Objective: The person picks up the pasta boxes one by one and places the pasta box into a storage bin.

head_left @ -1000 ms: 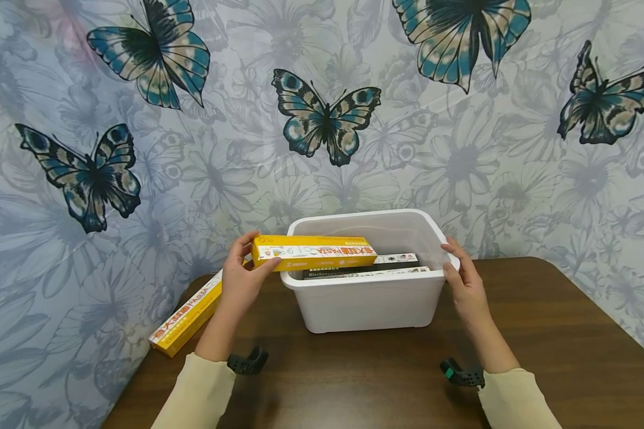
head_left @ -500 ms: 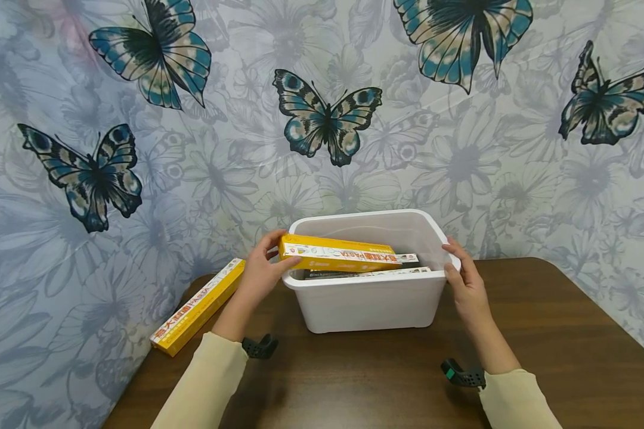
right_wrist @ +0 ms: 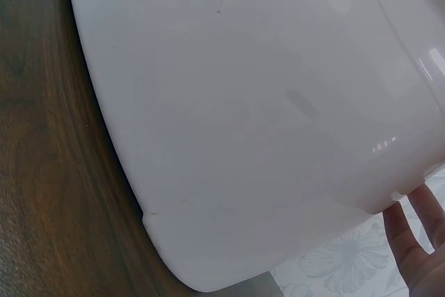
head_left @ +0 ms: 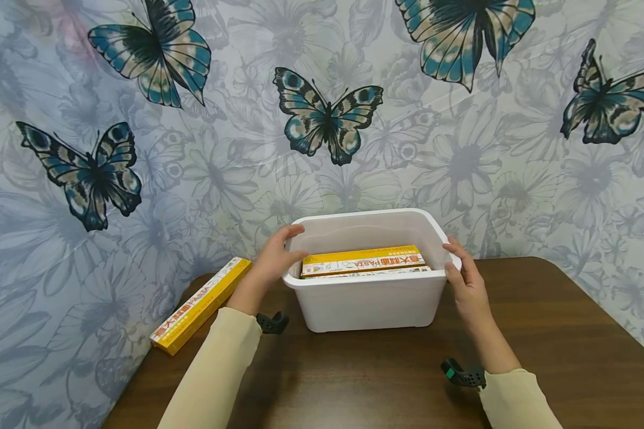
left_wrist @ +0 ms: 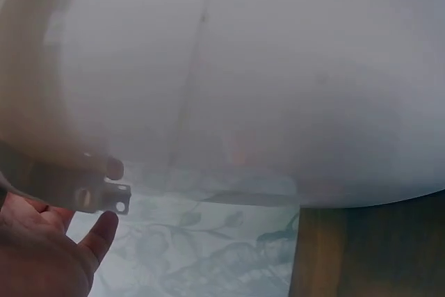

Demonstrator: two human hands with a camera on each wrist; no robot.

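A yellow-and-white pasta box (head_left: 362, 261) lies inside the white plastic bin (head_left: 370, 307), beside another box (head_left: 375, 273) of which only a thin white-and-dark strip shows. My left hand (head_left: 272, 257) is at the bin's left rim, thumb and fingers spread apart, holding nothing that I can see. In the left wrist view the left hand (left_wrist: 52, 248) shows at the lower left, below the bin's pale wall. On the opposite side, my right hand (head_left: 466, 283) grips the right rim between thumb and fingers; the right wrist view shows part of the right hand (right_wrist: 421, 238) at the rim.
Another yellow pasta box (head_left: 201, 307) lies slantwise on the brown wooden table (head_left: 365, 381), left of the bin near the table's left edge. A butterfly-patterned wall covering (head_left: 327, 190) stands close behind the bin. Dark bands hang at both wrists.
My left hand has moved right, lowered the pasta box into the bin and let go of it. The box now covers the darker box behind. My right hand stays on the rim.
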